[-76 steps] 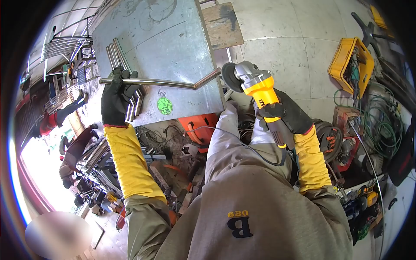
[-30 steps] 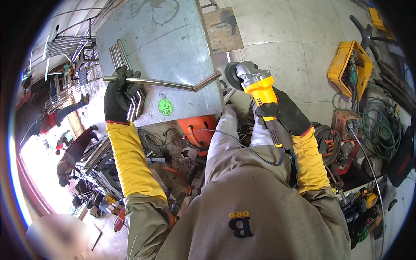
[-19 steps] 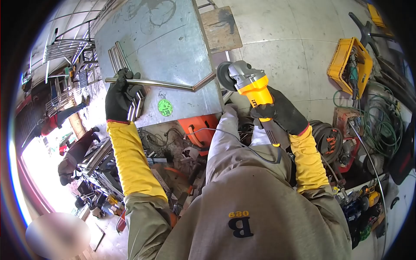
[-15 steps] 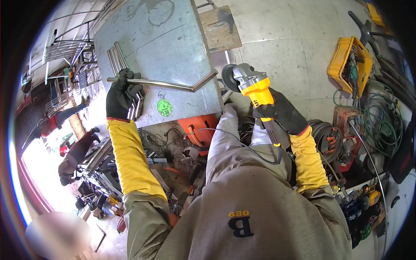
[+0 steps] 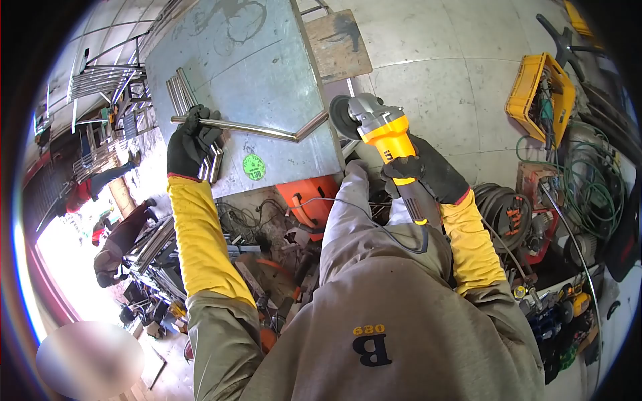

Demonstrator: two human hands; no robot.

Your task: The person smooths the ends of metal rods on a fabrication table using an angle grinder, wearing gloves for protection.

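In a dark glove, my left hand [image 5: 192,142] is closed round the left part of a bent metal tube [image 5: 257,129] above the grey table [image 5: 267,73]. My gloved right hand [image 5: 428,170] grips a yellow angle grinder [image 5: 391,139] beyond the table's right edge. The grinder's dark disc [image 5: 344,117] is close to the tube's angled right end; whether they touch I cannot tell. More metal tubes [image 5: 180,93] lie on the table, partly hidden behind my left hand. A round green sticker [image 5: 254,167] is on the tabletop.
An orange container [image 5: 314,200] stands below the table's near edge, with a cable across it. At the right are a yellow crate [image 5: 525,93] of tools and green hoses [image 5: 595,190]. Metal pieces and tools clutter the floor at lower left. Another person [image 5: 117,247] is at far left.
The grinder and my right hand have moved left and slightly up, bringing the disc nearer the tube's end. The tube and my left hand have shifted slightly.
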